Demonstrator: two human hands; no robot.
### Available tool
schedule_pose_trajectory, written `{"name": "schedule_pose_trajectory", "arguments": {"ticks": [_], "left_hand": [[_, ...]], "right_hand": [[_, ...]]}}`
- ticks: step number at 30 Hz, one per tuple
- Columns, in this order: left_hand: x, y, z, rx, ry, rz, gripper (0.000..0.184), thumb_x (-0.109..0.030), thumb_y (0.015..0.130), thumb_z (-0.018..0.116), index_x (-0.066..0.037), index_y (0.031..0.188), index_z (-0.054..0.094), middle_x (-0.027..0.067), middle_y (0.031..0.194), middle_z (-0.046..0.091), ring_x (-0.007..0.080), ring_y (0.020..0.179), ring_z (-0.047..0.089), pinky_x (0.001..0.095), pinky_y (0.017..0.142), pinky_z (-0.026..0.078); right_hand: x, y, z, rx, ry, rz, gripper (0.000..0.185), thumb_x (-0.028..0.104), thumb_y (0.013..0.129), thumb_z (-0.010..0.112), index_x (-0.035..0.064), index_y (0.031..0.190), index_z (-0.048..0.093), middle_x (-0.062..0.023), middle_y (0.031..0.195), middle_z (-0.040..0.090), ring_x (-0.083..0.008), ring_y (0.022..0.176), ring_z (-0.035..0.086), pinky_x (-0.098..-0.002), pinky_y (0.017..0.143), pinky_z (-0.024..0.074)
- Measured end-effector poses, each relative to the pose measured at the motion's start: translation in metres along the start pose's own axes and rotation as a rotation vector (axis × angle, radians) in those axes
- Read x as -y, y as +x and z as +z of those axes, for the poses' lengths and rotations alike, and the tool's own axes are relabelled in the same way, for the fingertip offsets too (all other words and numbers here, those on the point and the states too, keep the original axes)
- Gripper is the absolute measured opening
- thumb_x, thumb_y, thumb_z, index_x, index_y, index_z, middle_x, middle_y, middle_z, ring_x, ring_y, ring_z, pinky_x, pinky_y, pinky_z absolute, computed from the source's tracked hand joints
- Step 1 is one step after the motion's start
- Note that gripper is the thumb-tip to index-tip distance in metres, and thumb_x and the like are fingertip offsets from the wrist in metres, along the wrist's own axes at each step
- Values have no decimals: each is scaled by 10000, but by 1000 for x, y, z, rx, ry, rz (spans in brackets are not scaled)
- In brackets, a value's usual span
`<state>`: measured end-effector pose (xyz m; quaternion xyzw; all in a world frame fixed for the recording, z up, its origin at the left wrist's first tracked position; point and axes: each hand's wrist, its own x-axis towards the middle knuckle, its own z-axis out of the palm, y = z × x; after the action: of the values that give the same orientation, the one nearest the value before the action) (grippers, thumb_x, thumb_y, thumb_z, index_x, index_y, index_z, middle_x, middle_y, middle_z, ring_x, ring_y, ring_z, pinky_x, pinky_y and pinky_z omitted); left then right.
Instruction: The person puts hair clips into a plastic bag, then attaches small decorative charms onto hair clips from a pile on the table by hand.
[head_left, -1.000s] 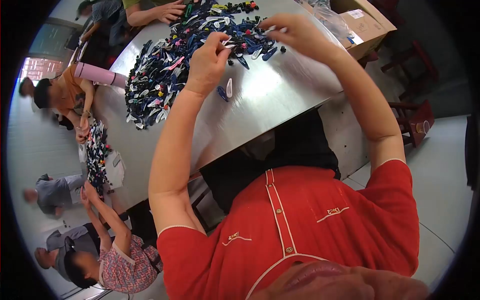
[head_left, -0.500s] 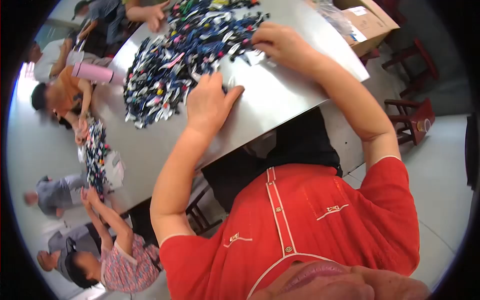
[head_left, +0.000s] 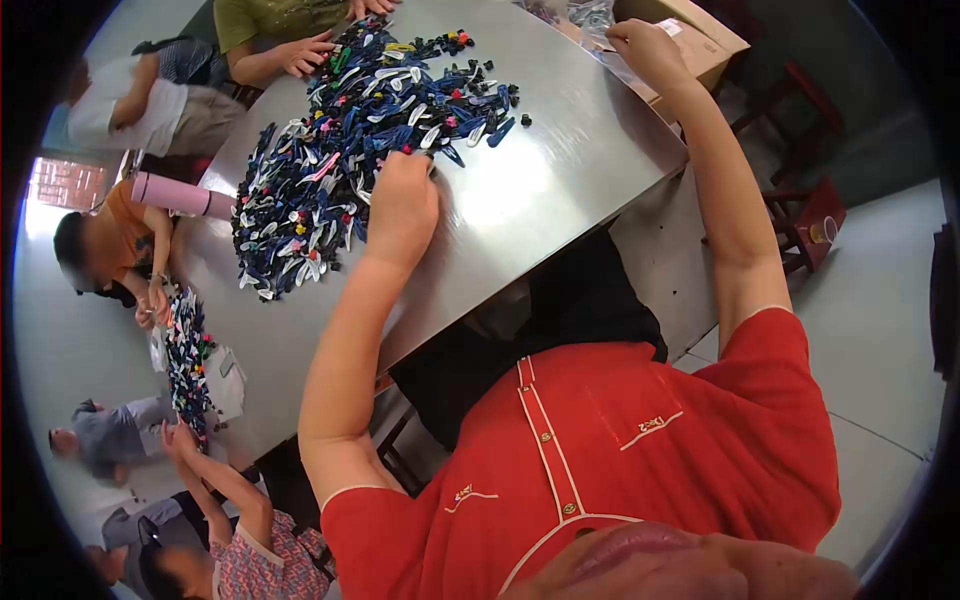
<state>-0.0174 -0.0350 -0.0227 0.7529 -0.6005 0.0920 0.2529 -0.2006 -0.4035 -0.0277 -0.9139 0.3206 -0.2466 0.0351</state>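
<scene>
A big heap of snap hair clips (head_left: 330, 170), mostly navy, black and white with small coloured pieces, spreads over the metal table (head_left: 560, 150). At the heap's near edge is my left hand (head_left: 405, 205), its fingers curled together on the clips; what is between them is hidden. My right hand (head_left: 650, 52) is raised at the table's far right corner, beside an open cardboard box (head_left: 705, 45) and a clear plastic bag (head_left: 592, 18). Its fingers are closed, and I cannot make out anything in them.
Across the heap, another person's hands (head_left: 305, 55) touch the clips. A pink bottle (head_left: 183, 195) stands at the left. Farther left, other people work at a smaller pile of clips (head_left: 187, 355). Red wooden stools (head_left: 800, 110) stand on the right.
My right hand has left the heap's edge and moved right and up to the cardboard box. My left hand stays at the heap, its fingers now more curled in.
</scene>
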Motion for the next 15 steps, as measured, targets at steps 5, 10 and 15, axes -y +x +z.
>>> {"name": "schedule_pose_trajectory", "arguments": {"ticks": [5, 10, 15], "left_hand": [[-24, 21, 8, -41, -211, -51, 139, -24, 872, 564, 11, 996, 617, 205, 961, 627, 397, 917, 608, 473, 808, 487], [-62, 33, 14, -79, -404, -157, 100, -11, 857, 615, -18, 950, 580, 189, 851, 628, 386, 789, 627, 451, 684, 490], [-62, 36, 22, -75, -456, -132, 105, -39, 854, 668, -24, 912, 582, 159, 787, 616, 349, 733, 618, 416, 649, 489]], "right_hand": [[95, -47, -20, 113, 733, -327, 243, 159, 950, 647, 53, 1164, 685, -90, 1073, 714, -184, 915, 668, -308, 811, 530], [143, -82, -13, 173, 759, -508, 212, 107, 883, 684, 37, 1083, 693, -108, 965, 691, -248, 838, 650, -335, 774, 525], [135, -87, -6, 271, 838, -414, 178, 111, 881, 679, 28, 1038, 697, -115, 929, 694, -258, 822, 650, -351, 760, 519]]}}
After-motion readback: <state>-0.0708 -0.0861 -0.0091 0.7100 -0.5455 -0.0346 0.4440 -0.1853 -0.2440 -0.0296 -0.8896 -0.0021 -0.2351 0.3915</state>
